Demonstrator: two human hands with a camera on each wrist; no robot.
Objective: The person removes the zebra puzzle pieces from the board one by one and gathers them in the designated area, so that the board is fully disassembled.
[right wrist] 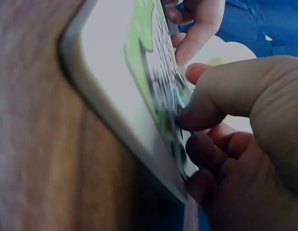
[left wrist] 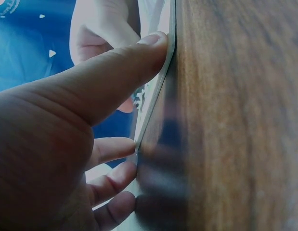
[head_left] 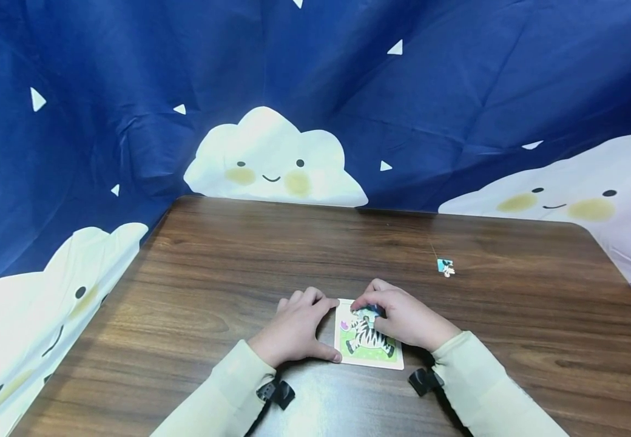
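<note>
A small square jigsaw puzzle board with a pale border and a zebra on green lies flat on the table. My left hand rests at its left side, thumb on the near corner and index fingertip at the far corner. In the left wrist view the straight thumb presses on the board's edge. My right hand is over the far right part of the board. Thumb and fingers there pinch a puzzle piece, low over the picture; the fingers partly hide it.
Another puzzle piece, light blue with black and white, lies loose on the brown wooden table, beyond the right hand. A blue curtain with smiling clouds hangs behind and beside the table.
</note>
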